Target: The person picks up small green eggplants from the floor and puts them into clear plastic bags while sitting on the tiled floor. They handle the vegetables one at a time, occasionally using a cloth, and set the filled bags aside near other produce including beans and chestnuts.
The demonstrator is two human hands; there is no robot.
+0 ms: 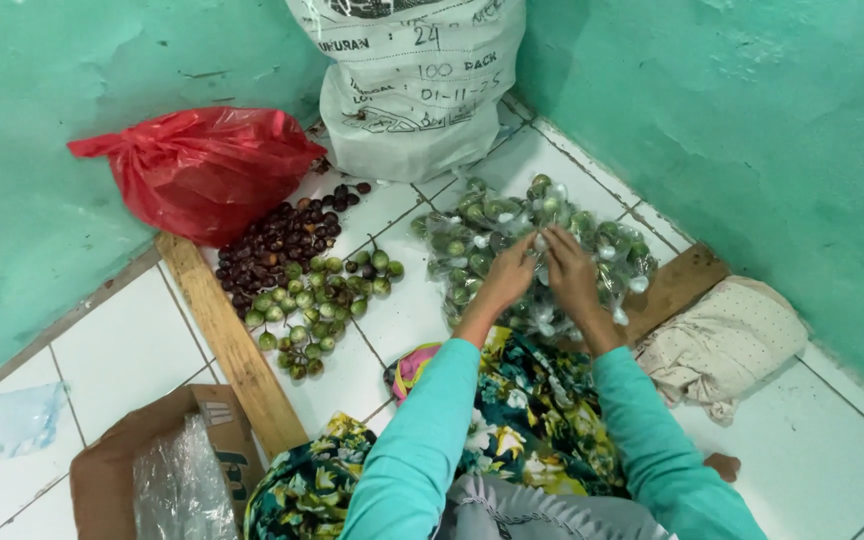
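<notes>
A: Now, item one: where does the pile lie from your hands?

B: Straight ahead of me on the tiled floor, in the corner by the green wall. My left hand (508,272) and right hand (567,270) meet over the heap of small clear packets (482,225), each packet holding green fruit. Both reach equally far; neither is nearer. The heap spreads wider side to side than front to back.

A: State of the hands?

B: Fingers of both curled, tips pinched together on one packet between them; I cannot tell how firmly.

A: Other entries?

B: Loose green fruit (317,305) and dark brown fruit (277,245) to my left, well apart from the hands, beside a wooden plank (232,345). Red plastic bag (202,170) and white sack (412,85) against the wall.
</notes>
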